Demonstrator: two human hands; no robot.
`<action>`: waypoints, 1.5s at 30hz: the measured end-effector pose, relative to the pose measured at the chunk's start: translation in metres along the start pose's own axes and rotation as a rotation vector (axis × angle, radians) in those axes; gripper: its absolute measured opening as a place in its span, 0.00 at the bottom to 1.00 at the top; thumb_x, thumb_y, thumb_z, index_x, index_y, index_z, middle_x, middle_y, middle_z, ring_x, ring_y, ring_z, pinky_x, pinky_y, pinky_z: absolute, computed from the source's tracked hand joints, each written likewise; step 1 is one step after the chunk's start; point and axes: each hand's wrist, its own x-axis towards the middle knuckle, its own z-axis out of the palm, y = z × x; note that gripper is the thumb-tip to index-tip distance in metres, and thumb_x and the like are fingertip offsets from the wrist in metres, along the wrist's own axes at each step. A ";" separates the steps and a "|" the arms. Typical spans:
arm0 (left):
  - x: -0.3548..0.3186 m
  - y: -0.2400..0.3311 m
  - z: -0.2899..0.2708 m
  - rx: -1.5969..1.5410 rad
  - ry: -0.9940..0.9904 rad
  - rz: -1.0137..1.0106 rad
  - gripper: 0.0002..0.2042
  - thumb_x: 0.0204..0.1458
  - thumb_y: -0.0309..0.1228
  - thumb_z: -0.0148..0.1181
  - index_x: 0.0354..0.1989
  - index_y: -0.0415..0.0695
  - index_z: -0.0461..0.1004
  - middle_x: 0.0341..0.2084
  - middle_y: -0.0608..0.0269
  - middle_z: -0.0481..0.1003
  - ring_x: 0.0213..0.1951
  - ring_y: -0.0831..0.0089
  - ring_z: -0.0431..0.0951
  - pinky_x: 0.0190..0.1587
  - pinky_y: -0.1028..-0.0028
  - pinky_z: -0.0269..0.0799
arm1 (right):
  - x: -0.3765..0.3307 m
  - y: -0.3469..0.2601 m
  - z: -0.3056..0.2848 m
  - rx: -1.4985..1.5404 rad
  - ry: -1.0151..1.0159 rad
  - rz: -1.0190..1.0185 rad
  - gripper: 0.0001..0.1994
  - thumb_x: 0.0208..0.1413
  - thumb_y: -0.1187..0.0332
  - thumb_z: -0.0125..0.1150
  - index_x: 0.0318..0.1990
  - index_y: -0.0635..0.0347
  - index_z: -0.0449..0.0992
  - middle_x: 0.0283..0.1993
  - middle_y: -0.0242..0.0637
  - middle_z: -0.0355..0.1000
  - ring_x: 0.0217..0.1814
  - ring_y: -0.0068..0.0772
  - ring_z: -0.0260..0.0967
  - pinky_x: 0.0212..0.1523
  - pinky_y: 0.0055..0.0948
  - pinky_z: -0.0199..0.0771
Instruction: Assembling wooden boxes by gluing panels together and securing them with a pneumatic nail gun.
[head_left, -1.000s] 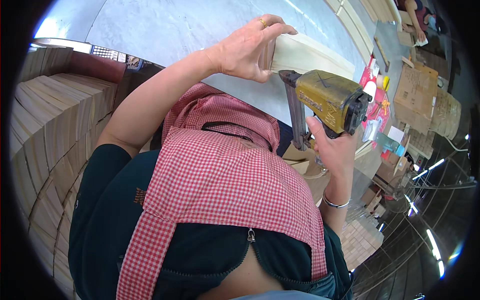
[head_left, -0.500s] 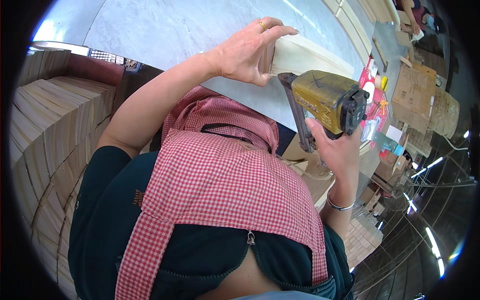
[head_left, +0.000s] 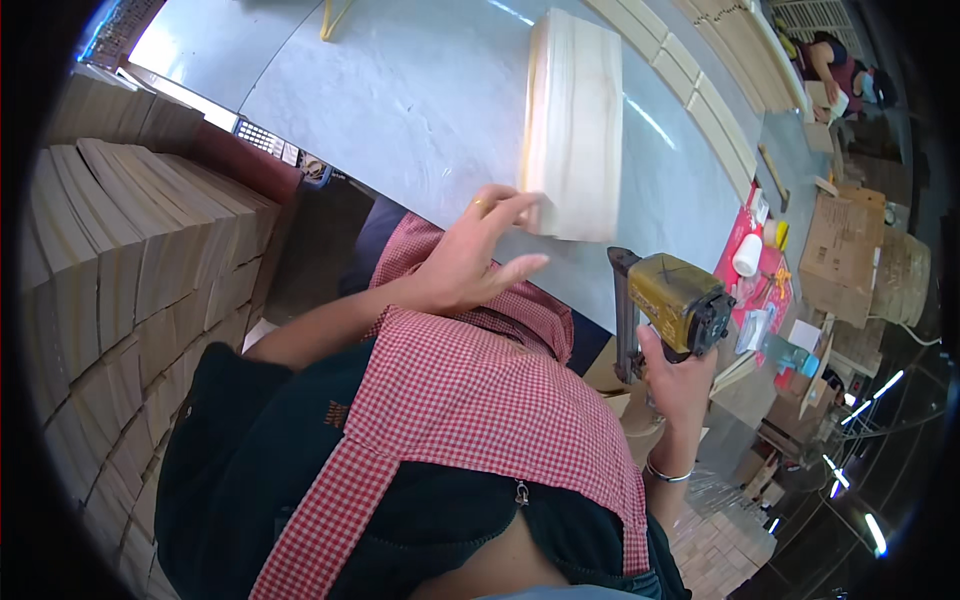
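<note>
A long pale wooden block or box [head_left: 580,125] lies on the grey tabletop [head_left: 400,110], lengthwise away from me and slightly blurred. At its near left corner is my left hand [head_left: 475,250], thumb spread from the fingers. The fingertips are at the wood's end; whether they touch it is hard to tell. My right hand [head_left: 680,380] is wrapped round the handle of a worn yellow and black nail gun [head_left: 672,300]. The tool is raised at the table's near edge, right of the wood and apart from it.
Stacked wooden pieces [head_left: 130,240] rise on my left. Pale wooden strips [head_left: 690,70] line the table's far side. To the right are a red sheet [head_left: 745,290] with small items, a hammer [head_left: 773,178] and a cardboard box [head_left: 835,240]. Another person [head_left: 830,65] sits at the far right.
The wooden piece has swung round, from pointing right to pointing away from me. My left hand has loosened its grip and drawn nearer my body. The nail gun has moved down and right.
</note>
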 end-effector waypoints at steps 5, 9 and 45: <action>0.095 -0.007 -0.031 0.167 0.326 0.135 0.18 0.56 0.31 0.64 0.54 0.39 0.76 0.50 0.56 0.72 0.47 0.62 0.74 0.51 0.68 0.74 | -0.005 0.012 0.000 -0.011 0.054 -0.063 0.18 0.49 0.70 0.74 0.45 0.73 0.79 0.40 0.45 0.82 0.36 0.35 0.80 0.36 0.31 0.79; 0.204 -0.019 -0.053 0.617 0.451 0.124 0.16 0.55 0.34 0.62 0.50 0.42 0.80 0.49 0.58 0.77 0.45 0.62 0.77 0.50 0.69 0.75 | -0.012 0.021 0.004 0.044 -0.016 -0.032 0.19 0.49 0.69 0.74 0.46 0.72 0.79 0.41 0.45 0.82 0.36 0.35 0.80 0.36 0.30 0.79; 0.249 -0.093 -0.066 0.025 -0.398 -0.224 0.20 0.46 0.41 0.68 0.41 0.38 0.81 0.39 0.55 0.78 0.38 0.59 0.75 0.41 0.61 0.74 | 0.000 -0.011 0.022 0.101 -0.032 0.097 0.16 0.51 0.66 0.75 0.42 0.66 0.76 0.24 0.32 0.73 0.15 0.19 0.61 0.14 0.19 0.59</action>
